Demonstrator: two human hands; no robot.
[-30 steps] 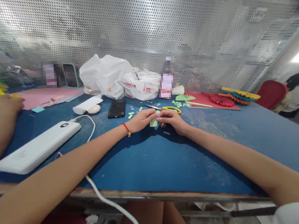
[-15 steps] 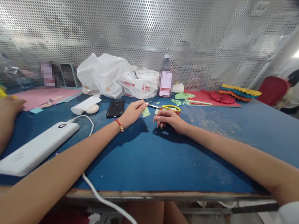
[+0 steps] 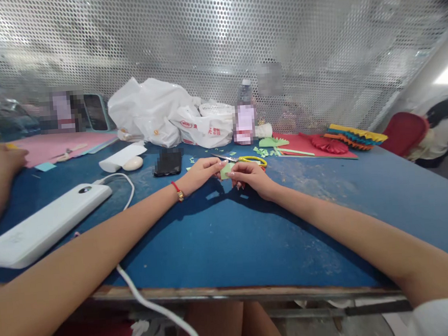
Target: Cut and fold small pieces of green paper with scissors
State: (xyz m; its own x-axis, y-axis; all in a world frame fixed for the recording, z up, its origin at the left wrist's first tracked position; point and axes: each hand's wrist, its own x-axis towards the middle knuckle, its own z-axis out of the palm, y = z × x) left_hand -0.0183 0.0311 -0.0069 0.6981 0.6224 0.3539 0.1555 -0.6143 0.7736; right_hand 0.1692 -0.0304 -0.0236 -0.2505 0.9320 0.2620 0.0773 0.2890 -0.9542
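Note:
A small piece of light green paper (image 3: pixel 225 171) is pinched between my two hands, a little above the blue table (image 3: pixel 221 240). My left hand (image 3: pixel 203 173) grips its left edge between thumb and fingers. On the opposite side, my right hand (image 3: pixel 253 177) holds the paper by its right edge. Scissors with yellow handles (image 3: pixel 253 160) lie just behind my right hand, their blades pointing left. Green paper scraps (image 3: pixel 263 152) are scattered past the scissors. To the left of my left hand lies a black phone (image 3: pixel 169 162).
A white power bank (image 3: pixel 47 226) with a cable lies under my left forearm's side. White plastic bags (image 3: pixel 154 111) and a bottle (image 3: pixel 245 115) stand at the back. Red paper (image 3: pixel 295 145) and folded paper fans (image 3: pixel 356 137) lie right. Another person's hand (image 3: pixel 4 162) is far left.
My left hand has brought the green paper piece slightly toward my right hand, which now grips it too. The other person's hand at the far left has shifted a little left.

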